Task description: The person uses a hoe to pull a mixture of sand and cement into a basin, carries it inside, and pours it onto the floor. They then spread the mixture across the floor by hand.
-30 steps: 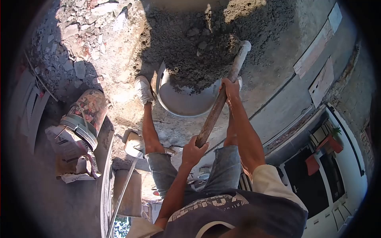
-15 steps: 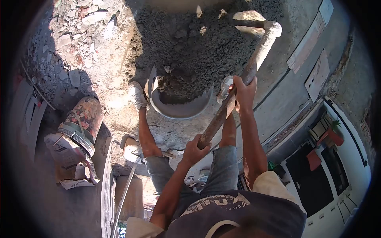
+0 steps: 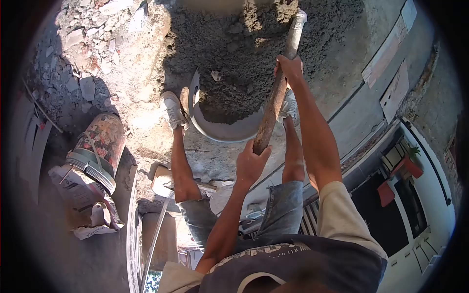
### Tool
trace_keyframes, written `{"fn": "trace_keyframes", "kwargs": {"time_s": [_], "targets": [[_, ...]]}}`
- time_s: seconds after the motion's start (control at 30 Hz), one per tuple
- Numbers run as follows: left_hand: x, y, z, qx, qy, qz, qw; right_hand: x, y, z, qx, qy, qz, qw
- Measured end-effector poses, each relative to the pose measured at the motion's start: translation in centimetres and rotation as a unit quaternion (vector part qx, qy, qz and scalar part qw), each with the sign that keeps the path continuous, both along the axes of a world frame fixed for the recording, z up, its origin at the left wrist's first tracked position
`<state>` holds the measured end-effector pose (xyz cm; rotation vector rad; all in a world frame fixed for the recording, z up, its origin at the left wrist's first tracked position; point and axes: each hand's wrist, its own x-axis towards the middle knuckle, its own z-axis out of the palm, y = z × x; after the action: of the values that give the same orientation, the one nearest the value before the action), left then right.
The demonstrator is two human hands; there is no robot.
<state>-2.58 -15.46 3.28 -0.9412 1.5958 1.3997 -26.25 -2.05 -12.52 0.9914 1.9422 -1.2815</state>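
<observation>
A long wooden tool handle [image 3: 271,113] slants up from my body over a heap of wet grey mortar [image 3: 229,53]. My left hand [image 3: 252,163] is wrapped round its lower end. Farther up, my right hand [image 3: 290,68] grips the same handle. The handle's far end, with a pale metal collar, lies over the mortar; the blade is not clearly visible. Between my shoes sits a round basin [image 3: 227,133] with mortar in it.
Rubble [image 3: 88,49] lies at the upper left. A bucket [image 3: 100,146] on its side and a torn paper sack [image 3: 90,205] are at the left. A trowel-like tool [image 3: 162,183] is near my left leg. Flat boards [image 3: 386,53] lie at the right.
The handle has swung left and become steeper, and its blade is no longer plainly seen. My right hand has moved up and forward; my left hand has shifted slightly up and right.
</observation>
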Motion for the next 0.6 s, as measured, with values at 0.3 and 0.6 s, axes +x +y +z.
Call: {"fn": "trace_keyframes", "kwargs": {"time_s": [0.3,0.6], "targets": [[14.7,-1.2,7.0,-0.032,-0.074,-0.011,0.997,18.2,-1.2,4.5,-0.054,-0.077,-0.092,0.991],[24.8,1.4,14.0,-0.020,-0.193,0.013,0.981,29.1,-1.7,9.8,-0.097,-0.141,-0.084,0.982]]}}
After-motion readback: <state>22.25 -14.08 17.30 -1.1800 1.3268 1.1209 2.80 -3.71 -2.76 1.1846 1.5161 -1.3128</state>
